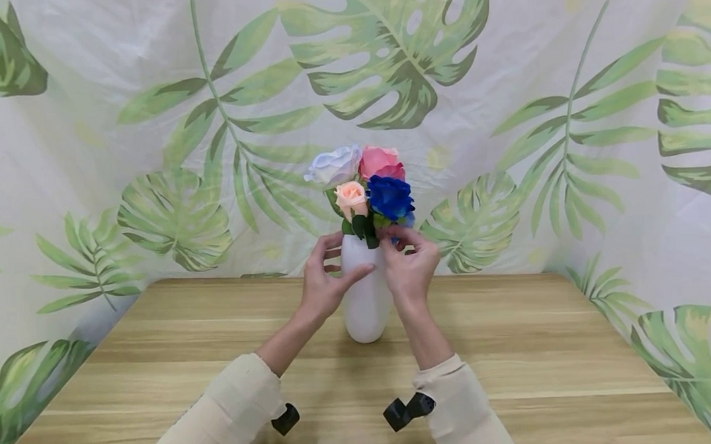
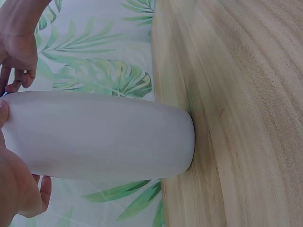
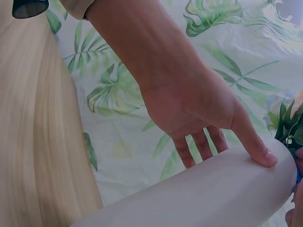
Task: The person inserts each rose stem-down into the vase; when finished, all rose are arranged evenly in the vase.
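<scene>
White vase (image 1: 367, 301) upright on wooden table (image 1: 516, 347), between both hands, left hand (image 1: 321, 283) gripping

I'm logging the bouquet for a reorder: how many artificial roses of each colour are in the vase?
White fabric rose: 1
Pink fabric rose: 1
Peach fabric rose: 1
Blue fabric rose: 1
Total: 4 roses in the white ceramic vase.

White vase (image 1: 367, 301), blue rose (image 1: 390, 196), green leaf-print backdrop (image 1: 505, 109).
</scene>
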{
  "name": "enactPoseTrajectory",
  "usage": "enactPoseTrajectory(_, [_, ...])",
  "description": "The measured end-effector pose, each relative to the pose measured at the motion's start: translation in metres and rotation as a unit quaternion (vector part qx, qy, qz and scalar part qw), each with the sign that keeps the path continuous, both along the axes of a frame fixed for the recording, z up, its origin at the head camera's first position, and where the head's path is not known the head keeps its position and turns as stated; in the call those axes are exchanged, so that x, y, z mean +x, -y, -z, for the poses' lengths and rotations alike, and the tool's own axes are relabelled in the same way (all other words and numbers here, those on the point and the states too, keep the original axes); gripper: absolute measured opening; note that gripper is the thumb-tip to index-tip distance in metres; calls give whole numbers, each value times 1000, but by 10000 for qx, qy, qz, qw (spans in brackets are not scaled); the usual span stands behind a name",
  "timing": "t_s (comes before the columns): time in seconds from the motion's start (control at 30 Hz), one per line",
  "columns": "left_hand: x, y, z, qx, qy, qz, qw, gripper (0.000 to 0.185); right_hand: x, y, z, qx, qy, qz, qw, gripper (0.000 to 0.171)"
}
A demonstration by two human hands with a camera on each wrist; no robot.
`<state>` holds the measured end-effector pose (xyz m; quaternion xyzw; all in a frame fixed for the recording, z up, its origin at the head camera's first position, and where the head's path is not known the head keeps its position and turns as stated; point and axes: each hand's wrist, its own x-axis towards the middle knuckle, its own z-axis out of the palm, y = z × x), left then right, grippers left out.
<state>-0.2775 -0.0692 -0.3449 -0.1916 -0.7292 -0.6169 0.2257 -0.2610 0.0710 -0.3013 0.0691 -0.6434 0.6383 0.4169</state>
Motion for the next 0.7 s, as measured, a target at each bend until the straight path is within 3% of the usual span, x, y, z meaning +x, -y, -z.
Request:
enactPoseTrajectory(0.13, [0,1,1,-25,16,-42,10000,68,3,-7,2,36,-37,-372,9993,2])
enactPoseTrajectory(0.4, [0,4,0,-157,77,-63,9998,72,16,-42,3,281,287,-989,9943,15])
enactPoseTrajectory(0.57, [2,12,2,-490,87,101,9987,82,23,-81,12,1004,707,-1105,9863,13])
enactPoseTrajectory(0.7, [9,22,5,-896,13,171,9958,85,29,-117,24,1994,1153,-895,9690,11])
